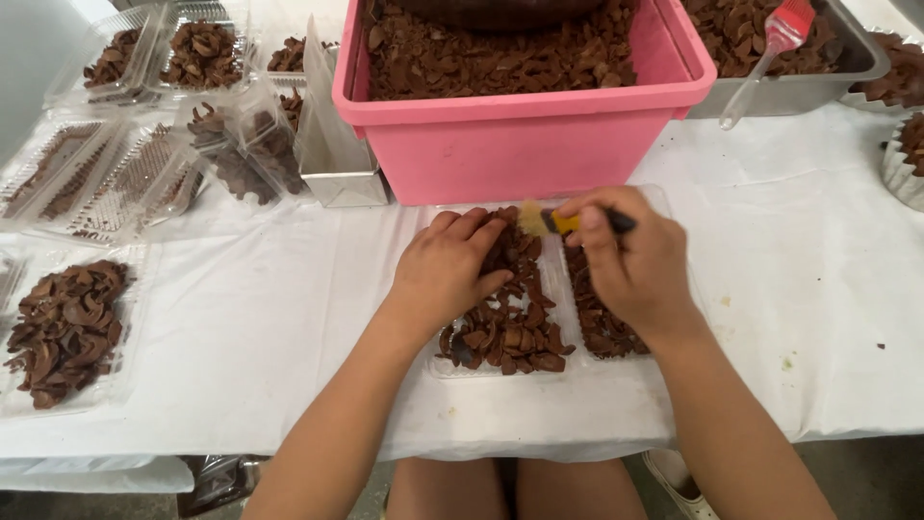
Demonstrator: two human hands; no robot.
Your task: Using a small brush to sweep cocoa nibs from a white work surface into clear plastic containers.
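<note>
The person's left hand (448, 270) lies palm down with loosely curled fingers on the brown, flaky dried pieces (510, 332) that fill the left compartment of a clear plastic two-part tray (556, 289). It grips nothing; pressing flat like this looks meant to keep the light tray and its loose contents from sliding. The right hand (635, 260) is closed around the dark handle of a small brush with a yellow ferrule and pale bristles (544, 222), held low and nearly level so the bristles point across toward the left hand's fingertips, just above the pieces there. That angle probably lets the tip sweep along the heap without scattering it. The tray's right compartment, also filled, lies under the right hand.

Just beyond both hands stands a pink rectangular plastic tub (520, 144) heaped with the same brown pieces, close enough for an easy reach. Beyond the right hand, a steel pan (818, 87) holds more pieces and a red-bristled brush with a clear handle (770, 53). Out past the left hand, on the white cloth-covered table (289, 318), lie other clear trays: one filled and open (67, 327), several more farther off (144, 173), apparently set aside in a group.
</note>
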